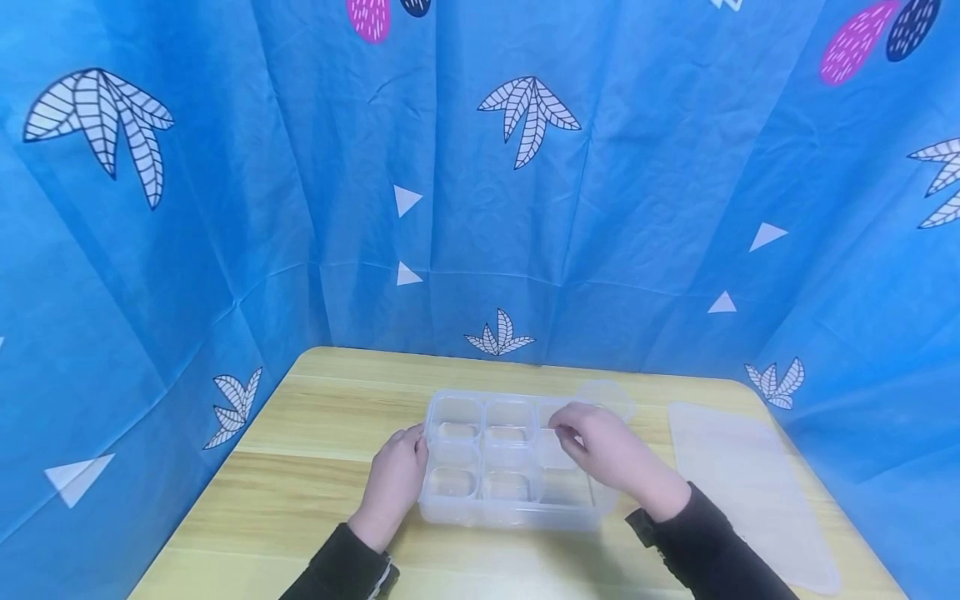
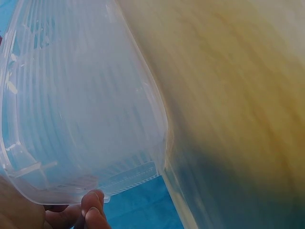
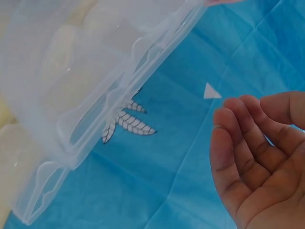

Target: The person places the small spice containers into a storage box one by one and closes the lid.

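Observation:
A clear plastic storage box point(image 1: 510, 515) stands on the table, with several small clear bins point(image 1: 453, 482) inside its left and middle parts. At the box's left end my left hand point(image 1: 397, 467) grips the rim; the left wrist view shows its fingertips point(image 2: 93, 202) curled at the box's edge point(image 2: 62, 202). My right hand point(image 1: 603, 446) hovers over the box's right part, loosely curled. In the right wrist view that hand point(image 3: 259, 167) holds nothing, palm visible, apart from the clear box wall point(image 3: 119, 86).
A translucent flat lid point(image 1: 750, 492) lies on the wooden table point(image 1: 300, 483) at the right. Behind the right hand is a round clear piece point(image 1: 607, 396). A blue patterned curtain point(image 1: 480, 217) hangs around the table's back and sides.

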The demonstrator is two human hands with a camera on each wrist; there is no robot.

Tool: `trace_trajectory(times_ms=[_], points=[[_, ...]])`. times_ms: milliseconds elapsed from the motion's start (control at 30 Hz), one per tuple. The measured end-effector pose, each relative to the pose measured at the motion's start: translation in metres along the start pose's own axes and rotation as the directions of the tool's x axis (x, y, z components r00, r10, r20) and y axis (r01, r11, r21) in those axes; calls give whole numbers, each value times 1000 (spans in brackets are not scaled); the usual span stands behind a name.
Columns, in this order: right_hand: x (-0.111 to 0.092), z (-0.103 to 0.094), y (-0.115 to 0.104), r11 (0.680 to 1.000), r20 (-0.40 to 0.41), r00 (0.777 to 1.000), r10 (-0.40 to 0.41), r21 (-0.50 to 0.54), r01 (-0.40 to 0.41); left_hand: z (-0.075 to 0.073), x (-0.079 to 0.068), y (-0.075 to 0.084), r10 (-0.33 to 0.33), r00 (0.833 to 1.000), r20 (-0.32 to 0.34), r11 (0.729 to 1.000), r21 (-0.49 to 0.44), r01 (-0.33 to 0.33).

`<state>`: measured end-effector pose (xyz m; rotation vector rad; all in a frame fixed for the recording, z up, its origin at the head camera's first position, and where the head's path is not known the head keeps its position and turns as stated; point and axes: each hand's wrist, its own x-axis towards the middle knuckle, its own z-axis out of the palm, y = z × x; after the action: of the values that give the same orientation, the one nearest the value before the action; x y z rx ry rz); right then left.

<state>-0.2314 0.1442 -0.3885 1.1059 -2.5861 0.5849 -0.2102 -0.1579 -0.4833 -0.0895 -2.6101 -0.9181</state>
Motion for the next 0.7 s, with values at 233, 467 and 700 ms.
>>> trace_trajectory(times_ms=[233, 467, 700], points=[[-3, -3, 15, 997, -38, 997, 67, -37, -68, 0, -1, 1, -10, 1000, 8, 1000, -1, 10], [-6, -4, 33, 989, -85, 990, 109, -95, -117, 0, -1, 1, -9, 1000, 5, 1000, 9, 9], [-13, 0, 56, 975, -94, 978, 186, -107, -196, 0, -1, 1, -7, 1000, 1, 1000, 18, 7]])
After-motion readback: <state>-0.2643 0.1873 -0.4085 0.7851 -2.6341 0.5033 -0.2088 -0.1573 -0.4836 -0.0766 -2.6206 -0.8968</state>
